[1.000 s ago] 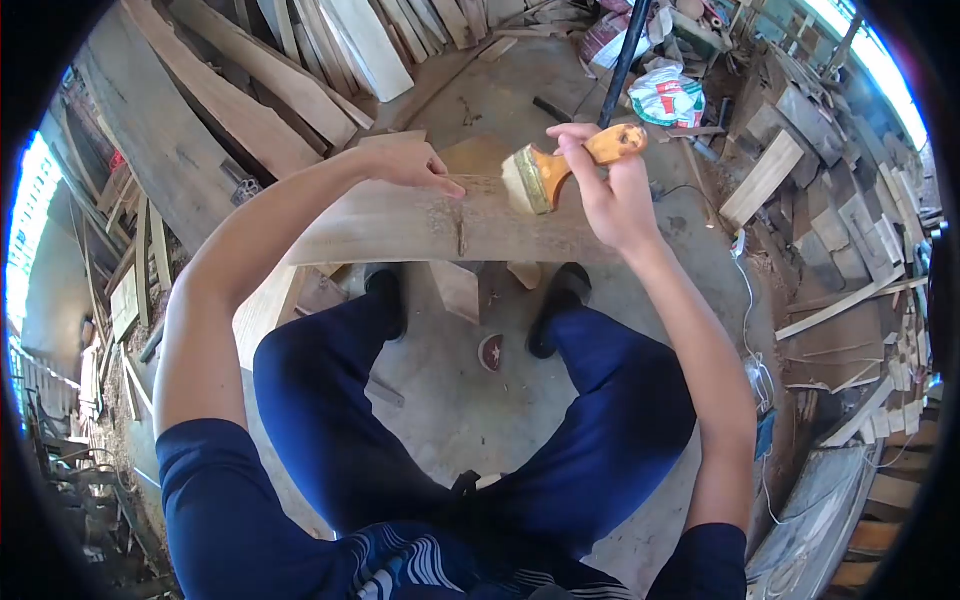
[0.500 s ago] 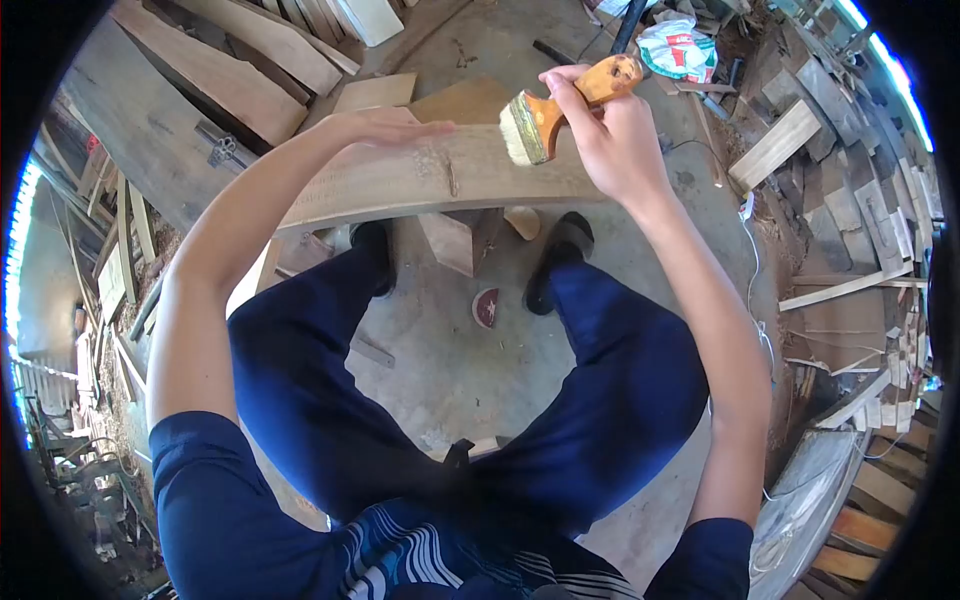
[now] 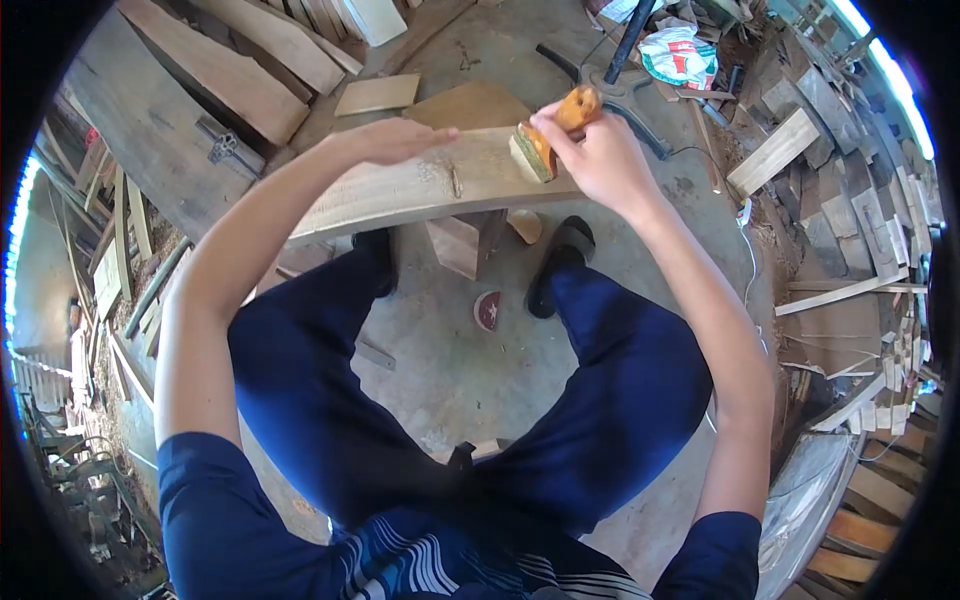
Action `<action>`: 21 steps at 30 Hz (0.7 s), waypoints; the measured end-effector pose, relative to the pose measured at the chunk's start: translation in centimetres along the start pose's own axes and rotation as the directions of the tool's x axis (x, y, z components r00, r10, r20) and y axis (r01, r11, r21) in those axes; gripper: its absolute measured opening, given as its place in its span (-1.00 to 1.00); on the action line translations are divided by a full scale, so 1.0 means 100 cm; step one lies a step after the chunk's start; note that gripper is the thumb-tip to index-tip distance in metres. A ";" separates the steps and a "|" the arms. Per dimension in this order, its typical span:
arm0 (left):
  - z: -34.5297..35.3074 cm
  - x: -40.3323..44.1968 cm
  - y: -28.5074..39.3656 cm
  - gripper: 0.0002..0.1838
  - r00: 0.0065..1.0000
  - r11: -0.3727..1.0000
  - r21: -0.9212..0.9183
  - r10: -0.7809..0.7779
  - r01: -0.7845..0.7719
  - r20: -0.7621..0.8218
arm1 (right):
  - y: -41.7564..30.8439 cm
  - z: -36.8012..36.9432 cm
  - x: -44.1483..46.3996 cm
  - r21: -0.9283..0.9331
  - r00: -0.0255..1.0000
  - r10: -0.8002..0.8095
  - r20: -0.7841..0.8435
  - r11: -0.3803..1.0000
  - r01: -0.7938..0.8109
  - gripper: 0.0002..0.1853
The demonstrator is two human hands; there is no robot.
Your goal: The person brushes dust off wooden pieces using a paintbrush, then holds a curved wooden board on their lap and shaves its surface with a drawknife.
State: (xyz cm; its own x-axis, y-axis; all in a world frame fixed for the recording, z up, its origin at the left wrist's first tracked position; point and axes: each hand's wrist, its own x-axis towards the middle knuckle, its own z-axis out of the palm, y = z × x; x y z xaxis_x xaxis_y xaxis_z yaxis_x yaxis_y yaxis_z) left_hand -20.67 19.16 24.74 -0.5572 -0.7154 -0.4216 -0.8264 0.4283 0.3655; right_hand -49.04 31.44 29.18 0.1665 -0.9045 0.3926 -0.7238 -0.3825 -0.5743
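A pale wooden plank (image 3: pixel 375 195) lies across in front of my knees, with a dark knot mark near its middle. My right hand (image 3: pixel 605 165) grips the orange wooden handle of a wide paintbrush (image 3: pixel 541 148). Its light bristles point down at the right part of the plank; whether they touch it, I cannot tell for certain. My left hand (image 3: pixel 395 141) is stretched flat along the plank's far edge, fingers extended and holding nothing.
Long boards (image 3: pixel 215 70) lean at the upper left, near a metal clamp (image 3: pixel 228 150). Beyond the plank stand a dark metal frame (image 3: pixel 620 85) and a white plastic bag (image 3: pixel 680 55). Stacked wood offcuts (image 3: pixel 840 200) fill the right. A red half-round piece (image 3: pixel 487 311) lies between my feet.
My right hand has brought the paintbrush down and slightly left, closer to the plank, with the handle tilted more upright. The left hand has shifted slightly down along the plank.
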 end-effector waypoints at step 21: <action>0.052 -0.061 -0.023 0.53 0.909 0.908 0.369 0.310 -0.197 -0.278 | 0.090 -0.094 -0.103 -0.347 0.978 -0.131 0.160 0.920 0.180 -0.71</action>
State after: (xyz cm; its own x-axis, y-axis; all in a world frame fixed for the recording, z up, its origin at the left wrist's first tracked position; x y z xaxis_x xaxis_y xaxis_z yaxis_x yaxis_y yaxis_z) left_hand -15.80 25.42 22.12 -0.7406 -0.6707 -0.0395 -0.6704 0.7339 0.1091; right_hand -63.54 39.05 26.69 0.3648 -0.8650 0.3446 -0.8686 -0.4494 -0.2086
